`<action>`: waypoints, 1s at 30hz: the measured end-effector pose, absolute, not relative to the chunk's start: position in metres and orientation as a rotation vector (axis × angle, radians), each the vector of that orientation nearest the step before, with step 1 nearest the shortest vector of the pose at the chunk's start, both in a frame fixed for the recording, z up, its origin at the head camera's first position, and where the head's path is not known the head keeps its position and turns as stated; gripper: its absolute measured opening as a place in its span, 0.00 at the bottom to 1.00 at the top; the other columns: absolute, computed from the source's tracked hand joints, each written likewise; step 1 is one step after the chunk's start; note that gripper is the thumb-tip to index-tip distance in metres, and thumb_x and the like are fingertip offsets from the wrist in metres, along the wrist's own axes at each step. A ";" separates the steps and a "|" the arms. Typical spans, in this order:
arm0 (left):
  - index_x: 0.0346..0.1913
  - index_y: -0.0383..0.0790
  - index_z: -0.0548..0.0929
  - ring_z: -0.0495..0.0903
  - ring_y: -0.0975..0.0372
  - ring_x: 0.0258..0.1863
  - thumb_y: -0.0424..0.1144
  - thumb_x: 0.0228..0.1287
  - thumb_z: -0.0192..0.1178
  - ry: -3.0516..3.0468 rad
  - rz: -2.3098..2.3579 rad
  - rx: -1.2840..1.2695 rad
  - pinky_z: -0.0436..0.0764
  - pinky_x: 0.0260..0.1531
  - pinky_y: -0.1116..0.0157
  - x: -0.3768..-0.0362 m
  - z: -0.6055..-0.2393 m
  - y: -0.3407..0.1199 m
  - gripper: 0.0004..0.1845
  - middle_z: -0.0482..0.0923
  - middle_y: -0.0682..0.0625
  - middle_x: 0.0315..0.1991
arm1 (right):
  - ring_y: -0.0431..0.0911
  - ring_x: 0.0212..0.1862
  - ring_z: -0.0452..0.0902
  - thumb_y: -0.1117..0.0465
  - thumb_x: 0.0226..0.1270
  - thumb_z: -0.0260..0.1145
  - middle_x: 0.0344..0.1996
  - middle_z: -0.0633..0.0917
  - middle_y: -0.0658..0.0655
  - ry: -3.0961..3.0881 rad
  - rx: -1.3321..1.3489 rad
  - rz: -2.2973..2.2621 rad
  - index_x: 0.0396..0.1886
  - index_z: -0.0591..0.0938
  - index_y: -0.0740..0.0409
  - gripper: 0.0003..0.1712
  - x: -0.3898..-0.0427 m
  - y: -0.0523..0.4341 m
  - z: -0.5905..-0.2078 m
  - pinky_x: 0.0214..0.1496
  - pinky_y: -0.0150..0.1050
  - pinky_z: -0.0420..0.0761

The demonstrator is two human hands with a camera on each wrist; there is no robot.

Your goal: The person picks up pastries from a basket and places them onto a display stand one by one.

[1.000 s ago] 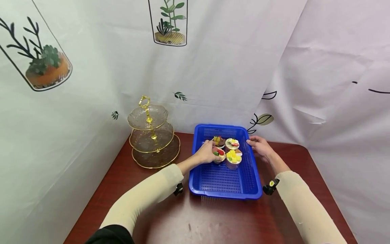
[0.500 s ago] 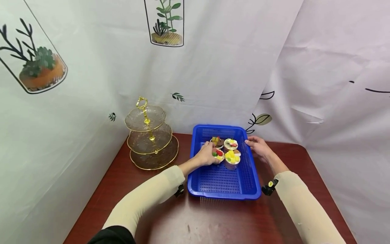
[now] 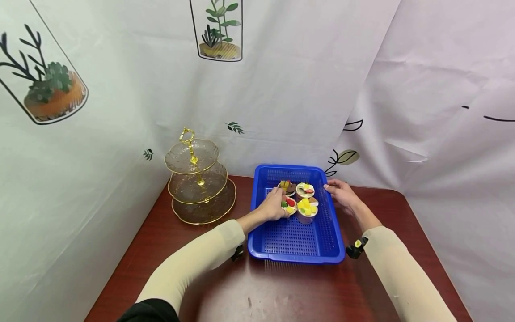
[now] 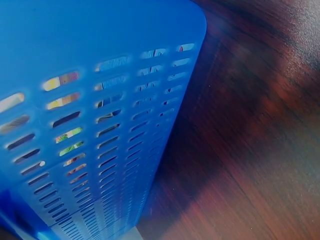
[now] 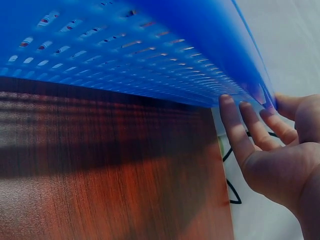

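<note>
Head view: the left hand (image 3: 272,206) curls round a small fruit dessert cup (image 3: 289,205), at 12 o'clock in the blue basket (image 3: 295,250). It looks light and tippy; best held by its sides.

Left wrist view: only basket wall (image 4: 75,150) shows.

Right wrist view: the right hand (image 5: 270,155) presses straight fingers on the basket's rim.

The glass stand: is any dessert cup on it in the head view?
No. All three tiers of the stand are bare, and the four cups sit in the blue basket.
</note>
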State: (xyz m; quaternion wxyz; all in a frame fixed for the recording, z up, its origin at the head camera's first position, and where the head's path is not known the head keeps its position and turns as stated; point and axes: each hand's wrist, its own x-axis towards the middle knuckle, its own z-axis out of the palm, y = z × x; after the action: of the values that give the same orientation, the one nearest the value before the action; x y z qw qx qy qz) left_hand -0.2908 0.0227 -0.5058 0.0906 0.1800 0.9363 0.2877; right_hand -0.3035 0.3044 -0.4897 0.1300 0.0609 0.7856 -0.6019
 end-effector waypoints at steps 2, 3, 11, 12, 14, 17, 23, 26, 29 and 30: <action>0.66 0.38 0.73 0.75 0.53 0.59 0.43 0.58 0.81 2.782 0.852 0.549 0.78 0.61 0.56 -0.291 -0.506 0.023 0.37 0.73 0.46 0.57 | 0.49 0.50 0.83 0.53 0.87 0.56 0.62 0.78 0.66 2.281 0.186 -1.756 0.76 0.66 0.65 0.29 -0.304 0.305 -0.490 0.48 0.44 0.88; 0.66 0.38 0.74 0.75 0.53 0.59 0.43 0.58 0.81 2.782 0.850 0.557 0.78 0.61 0.56 -0.291 -0.506 0.023 0.37 0.73 0.46 0.57 | 0.49 0.51 0.83 0.53 0.87 0.56 0.62 0.77 0.66 2.281 0.191 -1.758 0.76 0.66 0.65 0.29 -0.304 0.305 -0.491 0.48 0.45 0.88; 0.69 0.38 0.74 0.74 0.52 0.62 0.43 0.57 0.82 2.805 0.789 0.620 0.76 0.65 0.56 -0.293 -0.506 0.024 0.40 0.74 0.46 0.61 | 0.49 0.51 0.83 0.53 0.87 0.55 0.61 0.78 0.66 2.306 0.185 -1.741 0.76 0.66 0.65 0.29 -0.304 0.307 -0.490 0.48 0.45 0.88; 0.69 0.37 0.74 0.74 0.51 0.62 0.43 0.57 0.82 2.807 0.776 0.632 0.75 0.65 0.56 -0.293 -0.505 0.024 0.40 0.75 0.46 0.61 | 0.49 0.49 0.83 0.54 0.87 0.55 0.60 0.79 0.65 2.305 0.189 -1.749 0.76 0.66 0.65 0.28 -0.304 0.307 -0.490 0.48 0.45 0.88; 0.69 0.37 0.75 0.74 0.51 0.61 0.43 0.57 0.82 2.811 0.756 0.651 0.75 0.64 0.56 -0.294 -0.504 0.024 0.40 0.75 0.45 0.61 | 0.47 0.47 0.83 0.54 0.87 0.55 0.57 0.80 0.63 2.313 0.172 -1.754 0.76 0.66 0.66 0.28 -0.305 0.306 -0.489 0.46 0.44 0.88; 0.69 0.37 0.75 0.75 0.51 0.60 0.44 0.58 0.81 2.817 0.735 0.666 0.76 0.63 0.56 -0.295 -0.503 0.025 0.39 0.76 0.45 0.61 | 0.45 0.44 0.83 0.55 0.87 0.55 0.52 0.82 0.61 2.312 0.160 -1.778 0.75 0.67 0.67 0.28 -0.305 0.306 -0.488 0.44 0.43 0.88; 0.68 0.37 0.76 0.75 0.52 0.61 0.44 0.58 0.81 2.812 0.736 0.664 0.76 0.63 0.55 -0.294 -0.505 0.024 0.38 0.76 0.46 0.56 | 0.44 0.43 0.83 0.55 0.87 0.56 0.52 0.81 0.60 2.301 0.165 -1.787 0.75 0.66 0.68 0.29 -0.302 0.303 -0.486 0.43 0.41 0.87; 0.67 0.36 0.77 0.75 0.52 0.61 0.44 0.57 0.82 2.804 0.752 0.665 0.75 0.64 0.55 -0.293 -0.507 0.023 0.38 0.76 0.46 0.56 | 0.43 0.42 0.83 0.55 0.86 0.56 0.50 0.82 0.59 2.299 0.174 -1.791 0.74 0.66 0.68 0.28 -0.300 0.302 -0.488 0.42 0.41 0.87; 0.67 0.35 0.77 0.75 0.52 0.60 0.43 0.57 0.82 2.798 0.775 0.658 0.76 0.63 0.55 -0.291 -0.508 0.022 0.38 0.77 0.46 0.55 | 0.43 0.41 0.83 0.55 0.86 0.57 0.47 0.82 0.57 2.303 0.181 -1.793 0.74 0.67 0.68 0.28 -0.300 0.302 -0.490 0.42 0.40 0.87; 0.67 0.35 0.77 0.76 0.52 0.60 0.43 0.56 0.82 2.796 0.780 0.653 0.76 0.63 0.55 -0.291 -0.508 0.022 0.38 0.77 0.46 0.55 | 0.43 0.41 0.83 0.56 0.86 0.57 0.47 0.83 0.57 2.304 0.184 -1.794 0.73 0.67 0.68 0.27 -0.300 0.302 -0.490 0.42 0.40 0.87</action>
State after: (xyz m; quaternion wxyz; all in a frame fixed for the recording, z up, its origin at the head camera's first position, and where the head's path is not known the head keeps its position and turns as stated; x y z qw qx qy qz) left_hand -0.2910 0.0219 -0.5076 0.0832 0.2186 0.9364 0.2614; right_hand -0.3002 0.3016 -0.4902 0.1075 0.0624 0.7830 -0.6095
